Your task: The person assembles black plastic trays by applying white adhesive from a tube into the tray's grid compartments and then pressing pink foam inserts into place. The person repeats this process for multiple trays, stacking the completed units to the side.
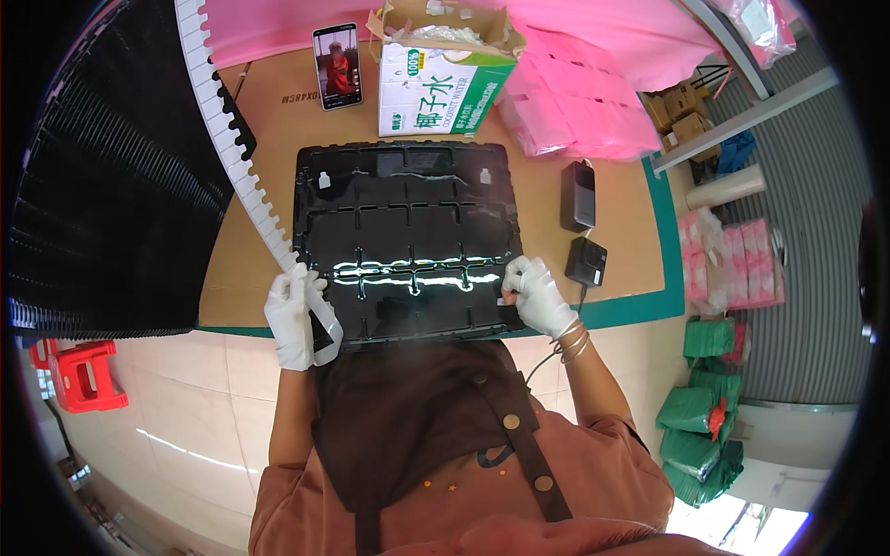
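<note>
A black moulded plastic tray (408, 236) lies on the cardboard-covered table in front of me, with two small white stickers near its far edge. My left hand (293, 320), in a white glove, is closed at the tray's near left corner. It grips the end of a long white notched strip (243, 181) that runs up to the far left; a pale band loops beside the fingers. My right hand (540, 298), gloved with fingertips bare, is pinched at the tray's right edge. Something small and whitish shows by those fingertips; I cannot make it out.
Black ribbed plastic sheets (111, 185) stand at the left. Behind the tray are a propped phone (337, 67), an open carton (404, 93) and pink wrapped packs (575, 102). A power bank (578, 196) and a black cabled box (587, 261) lie right. A red stool (85, 375) stands left.
</note>
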A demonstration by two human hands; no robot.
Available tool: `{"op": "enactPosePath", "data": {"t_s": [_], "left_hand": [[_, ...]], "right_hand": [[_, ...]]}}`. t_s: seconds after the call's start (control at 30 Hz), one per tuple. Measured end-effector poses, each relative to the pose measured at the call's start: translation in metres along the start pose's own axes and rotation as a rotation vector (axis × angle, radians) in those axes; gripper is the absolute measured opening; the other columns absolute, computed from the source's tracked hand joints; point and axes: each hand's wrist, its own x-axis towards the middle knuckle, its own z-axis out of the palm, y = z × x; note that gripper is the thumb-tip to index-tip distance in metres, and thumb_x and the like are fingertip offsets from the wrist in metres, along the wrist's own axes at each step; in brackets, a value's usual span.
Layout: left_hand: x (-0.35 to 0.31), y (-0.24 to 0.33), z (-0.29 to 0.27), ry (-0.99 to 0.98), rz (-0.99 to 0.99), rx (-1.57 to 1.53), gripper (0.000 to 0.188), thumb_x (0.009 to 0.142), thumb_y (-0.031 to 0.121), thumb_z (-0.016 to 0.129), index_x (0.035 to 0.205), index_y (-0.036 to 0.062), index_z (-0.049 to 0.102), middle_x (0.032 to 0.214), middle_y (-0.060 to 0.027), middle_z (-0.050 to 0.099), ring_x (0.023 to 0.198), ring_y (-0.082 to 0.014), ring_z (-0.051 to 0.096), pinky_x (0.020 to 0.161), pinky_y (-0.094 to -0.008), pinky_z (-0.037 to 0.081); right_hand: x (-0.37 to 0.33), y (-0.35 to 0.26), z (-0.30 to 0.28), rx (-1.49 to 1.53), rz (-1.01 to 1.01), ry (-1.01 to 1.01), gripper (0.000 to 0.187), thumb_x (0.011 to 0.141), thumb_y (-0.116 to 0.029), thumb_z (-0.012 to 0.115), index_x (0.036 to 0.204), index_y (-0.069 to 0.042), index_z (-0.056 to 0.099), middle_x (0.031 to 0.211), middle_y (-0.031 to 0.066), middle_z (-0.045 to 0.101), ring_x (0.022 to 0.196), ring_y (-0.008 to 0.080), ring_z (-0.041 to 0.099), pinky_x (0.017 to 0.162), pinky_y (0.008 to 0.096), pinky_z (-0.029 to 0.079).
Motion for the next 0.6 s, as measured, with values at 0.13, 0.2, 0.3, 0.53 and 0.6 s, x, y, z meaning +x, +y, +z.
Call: {"op": "enactPosePath", "data": {"t_s": [0.13, 0.2, 0.3, 0.53, 0.6], "left_hand": [[-0.001, 0.002, 0.0, -0.004, 0.007, -0.007, 0.023, 0.094, 0.025, 0.067, 0.095, 0.0025, 0.06, 0.088, -0.0104, 0.068, 0.073, -0.0142, 0.067, 0.056, -0.0264, 0.051], [0.001, 0.0, 0.0, -0.005, 0.024, -0.009, 0.023, 0.094, 0.024, 0.067, 0.096, 0.0023, 0.061, 0.088, -0.0104, 0.068, 0.073, -0.0141, 0.067, 0.057, -0.0259, 0.051], [0.003, -0.005, -0.003, -0.007, 0.038, -0.016, 0.023, 0.094, 0.024, 0.067, 0.097, 0.0017, 0.061, 0.089, -0.0107, 0.068, 0.074, -0.0145, 0.067, 0.058, -0.0257, 0.051], [0.001, -0.002, -0.002, 0.002, 0.031, -0.002, 0.025, 0.094, 0.025, 0.067, 0.099, 0.0005, 0.061, 0.089, -0.0107, 0.068, 0.075, -0.0158, 0.067, 0.061, -0.0268, 0.051], [0.001, -0.002, -0.003, 0.0, 0.038, -0.008, 0.026, 0.094, 0.025, 0.067, 0.1, 0.0002, 0.061, 0.089, -0.0108, 0.068, 0.075, -0.016, 0.067, 0.061, -0.0268, 0.051]], "right_hand": [[0.0, -0.003, -0.001, 0.076, 0.004, 0.013, 0.017, 0.065, 0.01, 0.066, 0.071, -0.005, 0.062, 0.087, 0.008, 0.06, 0.081, 0.0311, 0.054, 0.069, 0.0406, 0.049], [0.0, -0.003, 0.004, 0.073, 0.035, 0.051, 0.016, 0.064, 0.01, 0.065, 0.071, -0.004, 0.062, 0.089, 0.009, 0.06, 0.081, 0.0322, 0.054, 0.069, 0.0409, 0.048], [0.001, -0.01, 0.011, -0.085, 0.058, 0.123, 0.014, 0.063, 0.008, 0.063, 0.07, -0.004, 0.062, 0.092, 0.0108, 0.06, 0.082, 0.0342, 0.055, 0.071, 0.0416, 0.047], [-0.003, -0.023, 0.014, -0.161, 0.069, 0.181, 0.014, 0.065, 0.007, 0.062, 0.073, -0.004, 0.062, 0.095, 0.0119, 0.06, 0.085, 0.0357, 0.054, 0.074, 0.0421, 0.046], [-0.006, -0.017, 0.012, -0.155, 0.012, 0.154, 0.012, 0.065, 0.005, 0.064, 0.074, -0.004, 0.064, 0.097, 0.0117, 0.061, 0.083, 0.0344, 0.054, 0.074, 0.0408, 0.046]]}}
